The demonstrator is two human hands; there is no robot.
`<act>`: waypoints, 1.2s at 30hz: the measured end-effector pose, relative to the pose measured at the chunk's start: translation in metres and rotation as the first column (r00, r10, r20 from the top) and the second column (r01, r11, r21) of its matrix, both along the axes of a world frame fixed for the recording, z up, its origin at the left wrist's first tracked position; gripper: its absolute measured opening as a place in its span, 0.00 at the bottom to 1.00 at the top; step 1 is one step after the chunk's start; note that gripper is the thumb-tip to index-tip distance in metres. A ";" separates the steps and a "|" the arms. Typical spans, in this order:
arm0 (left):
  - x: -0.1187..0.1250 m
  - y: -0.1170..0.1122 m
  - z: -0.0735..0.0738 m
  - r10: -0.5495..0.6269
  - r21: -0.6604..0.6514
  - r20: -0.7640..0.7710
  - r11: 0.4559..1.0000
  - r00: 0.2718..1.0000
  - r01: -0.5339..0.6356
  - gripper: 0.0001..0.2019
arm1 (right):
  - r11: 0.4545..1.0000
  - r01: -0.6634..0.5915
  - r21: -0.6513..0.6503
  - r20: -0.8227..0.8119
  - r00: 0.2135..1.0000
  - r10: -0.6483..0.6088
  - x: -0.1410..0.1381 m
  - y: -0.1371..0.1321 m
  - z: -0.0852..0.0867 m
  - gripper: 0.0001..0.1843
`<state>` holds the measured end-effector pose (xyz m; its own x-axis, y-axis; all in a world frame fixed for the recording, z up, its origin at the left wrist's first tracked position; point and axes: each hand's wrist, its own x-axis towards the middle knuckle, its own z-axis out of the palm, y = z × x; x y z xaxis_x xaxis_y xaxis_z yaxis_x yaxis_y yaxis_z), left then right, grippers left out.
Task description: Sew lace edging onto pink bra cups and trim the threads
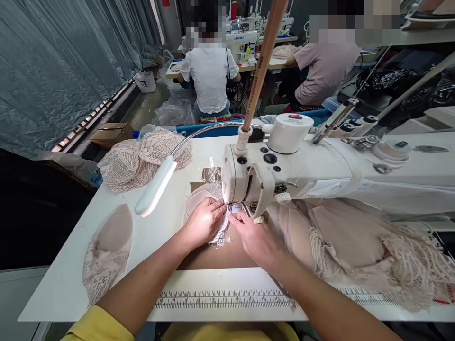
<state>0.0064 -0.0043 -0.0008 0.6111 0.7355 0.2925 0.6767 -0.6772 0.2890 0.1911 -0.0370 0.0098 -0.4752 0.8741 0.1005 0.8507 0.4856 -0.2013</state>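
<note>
A beige lace bra cup (200, 193) lies under the head of the white sewing machine (302, 166), lit by a lamp. My left hand (204, 221) is closed on the cup, fingertips together just left of the presser foot (234, 207). Close by on the right, my right hand (256, 239) pinches the cup's edge with thumb and forefinger in front of the foot. Both hands hide much of the cup, and the needle point is too small to make out.
Stacked lace cups (142, 158) lie at the table's back left, and a single cup (108, 251) at the left. A lamp (156, 187) hangs over the table. Beige lace pieces (355, 241) heap up on the right. A ruler strip (220, 299) runs along the front edge. Two people sit beyond.
</note>
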 end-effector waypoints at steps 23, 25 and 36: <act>-0.103 -0.060 0.032 0.542 -0.102 -0.011 0.835 0.840 -0.541 0.19 | 0.960 -0.142 0.240 -0.071 0.984 0.163 0.014 0.009 -0.027 0.20; -0.144 -0.071 0.030 0.761 -0.118 0.114 0.649 0.639 -0.752 0.17 | 0.961 -0.142 0.238 -0.085 0.982 0.167 0.014 0.010 -0.029 0.21; -0.216 -0.149 0.013 0.856 -0.311 0.442 0.427 0.269 -0.849 0.16 | 0.996 -0.085 -0.007 -0.297 0.952 0.079 0.023 0.005 -0.004 0.22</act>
